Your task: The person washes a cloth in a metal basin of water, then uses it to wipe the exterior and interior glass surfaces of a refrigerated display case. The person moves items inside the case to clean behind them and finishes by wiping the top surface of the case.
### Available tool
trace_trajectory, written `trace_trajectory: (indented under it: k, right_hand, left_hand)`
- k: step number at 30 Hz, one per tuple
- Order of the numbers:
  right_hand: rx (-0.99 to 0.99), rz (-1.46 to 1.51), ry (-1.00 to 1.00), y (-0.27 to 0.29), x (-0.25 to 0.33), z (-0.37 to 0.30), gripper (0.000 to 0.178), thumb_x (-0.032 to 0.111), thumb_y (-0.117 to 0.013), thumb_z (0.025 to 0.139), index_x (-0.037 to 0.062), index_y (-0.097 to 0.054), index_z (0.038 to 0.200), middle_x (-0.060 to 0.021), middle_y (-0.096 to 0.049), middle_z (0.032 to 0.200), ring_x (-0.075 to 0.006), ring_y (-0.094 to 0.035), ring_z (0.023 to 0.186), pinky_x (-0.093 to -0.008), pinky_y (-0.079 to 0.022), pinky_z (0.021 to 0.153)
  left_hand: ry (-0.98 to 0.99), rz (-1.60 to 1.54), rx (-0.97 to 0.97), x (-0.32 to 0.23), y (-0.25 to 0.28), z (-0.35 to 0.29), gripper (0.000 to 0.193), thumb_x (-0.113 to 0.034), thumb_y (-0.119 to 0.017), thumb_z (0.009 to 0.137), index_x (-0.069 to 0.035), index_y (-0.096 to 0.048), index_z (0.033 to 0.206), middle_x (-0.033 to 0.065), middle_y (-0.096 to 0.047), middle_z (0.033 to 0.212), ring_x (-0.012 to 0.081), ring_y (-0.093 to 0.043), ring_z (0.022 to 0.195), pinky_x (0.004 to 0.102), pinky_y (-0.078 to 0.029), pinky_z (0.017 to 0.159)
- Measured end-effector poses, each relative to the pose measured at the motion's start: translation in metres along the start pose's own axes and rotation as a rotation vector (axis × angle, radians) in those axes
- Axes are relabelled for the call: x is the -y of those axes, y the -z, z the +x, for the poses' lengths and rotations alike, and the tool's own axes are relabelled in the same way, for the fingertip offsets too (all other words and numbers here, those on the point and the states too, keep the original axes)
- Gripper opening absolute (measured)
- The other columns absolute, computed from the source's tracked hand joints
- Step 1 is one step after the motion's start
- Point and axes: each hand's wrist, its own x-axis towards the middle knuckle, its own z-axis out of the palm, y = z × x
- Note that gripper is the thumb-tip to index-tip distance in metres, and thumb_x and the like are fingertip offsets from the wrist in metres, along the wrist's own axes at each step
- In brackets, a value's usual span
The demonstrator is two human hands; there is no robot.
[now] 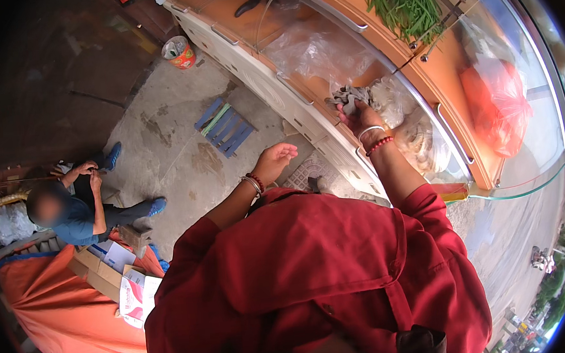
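My right hand reaches over the lower shelf of a glass-fronted display case. Its fingers are closed around a grey, ruffled clump that looks like oyster mushrooms. Beside that hand lies a clear bag of pale contents, and a second bag of pale, rounded pieces sits nearer my wrist. A loose, crumpled clear plastic bag is spread on the shelf farther along. My left hand hangs in the air above the floor, away from the case, fingers outstretched and slightly curled, with nothing in it.
Green leafy stalks and a red plastic bag rest on the upper shelf. Across the concrete floor stand a blue slatted stool and a bucket. At left, another person sits near cardboard boxes.
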Motion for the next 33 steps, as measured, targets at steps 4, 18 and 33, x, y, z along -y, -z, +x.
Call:
trace_trajectory:
  k: [4,18,33]
  right_hand:
    - [-0.014,-0.011,0.222,0.007,0.007,-0.006,0.024,0.019,-0.047,0.099,0.0006,-0.050,0.114,-0.0148,-0.063,0.106,-0.0293,-0.068,0.092,-0.0393,-0.060,0.071]
    - [0.115,0.059,0.170,-0.120,0.012,0.067,0.034,0.038,-0.042,0.100,0.0101,-0.055,0.114,-0.0101,-0.069,0.099,-0.0232,-0.069,0.088,-0.0363,-0.056,0.071]
    - [0.460,0.204,0.137,-0.343,0.030,0.188,0.037,0.034,-0.037,0.102,0.0040,-0.049,0.120,-0.0158,-0.067,0.107,-0.0170,-0.068,0.077,-0.0314,-0.057,0.063]
  left_hand:
    - [-0.045,-0.052,-0.071,-0.002,0.039,-0.007,0.025,-0.005,-0.047,0.095,-0.003,-0.057,0.118,0.0087,-0.064,0.111,0.0156,-0.061,0.105,0.0294,-0.049,0.087]
    - [-0.045,-0.080,-0.367,0.002,0.186,-0.004,0.023,-0.010,-0.048,0.096,-0.003,-0.057,0.116,0.0085,-0.065,0.108,0.0171,-0.062,0.102,0.0308,-0.050,0.085]
    - [0.393,0.392,-0.134,0.033,0.290,0.041,0.036,-0.035,-0.053,0.095,-0.002,-0.061,0.107,0.0077,-0.067,0.096,0.0171,-0.064,0.092,0.0322,-0.050,0.079]
